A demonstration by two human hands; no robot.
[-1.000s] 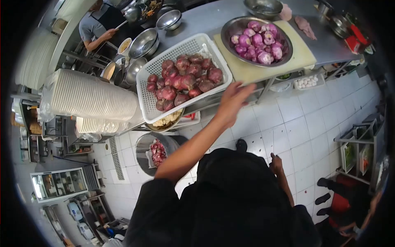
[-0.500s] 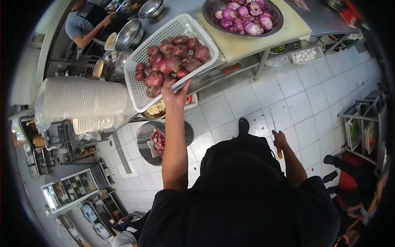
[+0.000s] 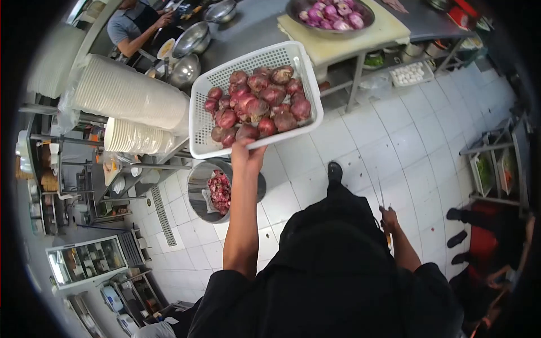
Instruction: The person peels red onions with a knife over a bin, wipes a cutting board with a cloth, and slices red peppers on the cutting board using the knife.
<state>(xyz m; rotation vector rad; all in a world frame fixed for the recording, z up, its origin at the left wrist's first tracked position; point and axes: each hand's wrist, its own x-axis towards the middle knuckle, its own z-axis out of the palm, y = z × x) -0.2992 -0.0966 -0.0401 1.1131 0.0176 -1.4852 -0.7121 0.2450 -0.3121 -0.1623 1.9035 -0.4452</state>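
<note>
A white perforated basket [image 3: 200,135] full of unpeeled red onions [image 3: 256,107] juts out over the counter's front edge. Its near rim is gripped by my left hand [image 3: 248,158], fingers under or behind the rim. Low at my right side, my right hand [image 3: 389,218] is closed round the handle of a knife [image 3: 380,188], whose thin blade points away from me. Peeled purple onions [image 3: 332,12] lie in a metal colander [image 3: 369,18] on a cutting board [image 3: 389,31]. Onion peelings [image 3: 218,188] fill part of a grey bin [image 3: 197,194] below the basket.
Stacked white containers [image 3: 132,93] stand left of the basket. Metal bowls [image 3: 191,40] are on the counter behind it. A co-worker [image 3: 132,28] is at the upper left, and another person's legs [image 3: 479,219] show at right. Eggs [image 3: 407,74] sit on the lower shelf.
My left hand has moved from beside the colander to the basket's near rim, and the basket has come out past the counter edge towards me. The knife stays in my right hand.
</note>
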